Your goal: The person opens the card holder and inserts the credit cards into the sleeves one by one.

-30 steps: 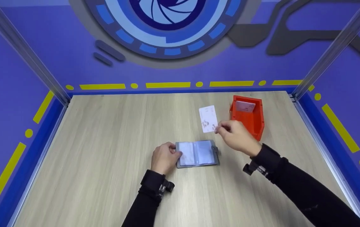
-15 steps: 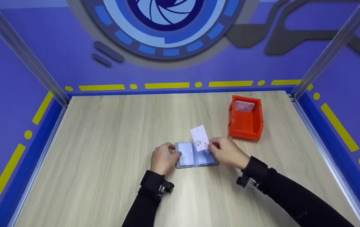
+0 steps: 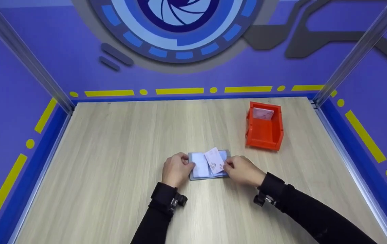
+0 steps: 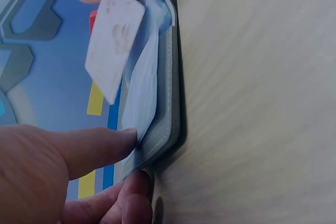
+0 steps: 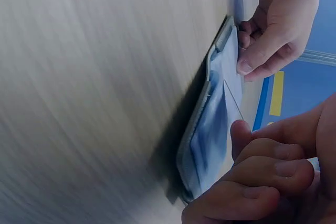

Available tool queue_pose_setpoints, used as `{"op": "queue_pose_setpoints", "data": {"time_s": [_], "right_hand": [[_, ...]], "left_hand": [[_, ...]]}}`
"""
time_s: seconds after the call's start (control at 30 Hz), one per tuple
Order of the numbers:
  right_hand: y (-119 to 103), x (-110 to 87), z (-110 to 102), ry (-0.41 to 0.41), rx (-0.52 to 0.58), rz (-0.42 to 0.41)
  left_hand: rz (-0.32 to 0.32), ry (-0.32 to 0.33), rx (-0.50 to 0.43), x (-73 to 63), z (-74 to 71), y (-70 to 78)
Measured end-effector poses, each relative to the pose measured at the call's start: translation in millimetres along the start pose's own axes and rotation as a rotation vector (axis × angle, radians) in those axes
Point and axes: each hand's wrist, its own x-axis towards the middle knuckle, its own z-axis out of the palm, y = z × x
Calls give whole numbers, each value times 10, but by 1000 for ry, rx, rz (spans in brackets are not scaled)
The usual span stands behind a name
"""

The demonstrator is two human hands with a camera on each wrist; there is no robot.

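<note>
A grey card holder (image 3: 200, 166) with clear plastic sleeves lies opened flat on the table. My left hand (image 3: 175, 170) grips its left edge, thumb over the sleeves and fingers under the cover, as the left wrist view shows. Between thumb and fingers, my right hand (image 3: 246, 170) pinches one edge of a pale printed card (image 3: 215, 160). The card is tilted over the right-hand sleeve of the holder. In the left wrist view the card (image 4: 114, 43) stands off the sleeves at an angle. Whether its lower corner touches the sleeve I cannot tell.
A red plastic bin (image 3: 264, 135) stands behind and to the right of my right hand, with a pinkish card (image 3: 263, 114) leaning against its back wall. Blue panels (image 3: 186, 79) border the wooden table (image 3: 118, 142) at the back and sides.
My right hand has carried the card from beside the red bin leftward and down over the holder's right-hand sleeve. My left hand has stayed on the holder's left edge.
</note>
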Motion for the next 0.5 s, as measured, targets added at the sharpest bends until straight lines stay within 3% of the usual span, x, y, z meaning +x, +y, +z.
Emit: {"op": "queue_pose_setpoints", "data": {"time_s": [0.5], "right_hand": [[-28, 42, 36, -36, -59, -4]], "left_hand": [[-3, -10, -9, -10, -11, 10]]}}
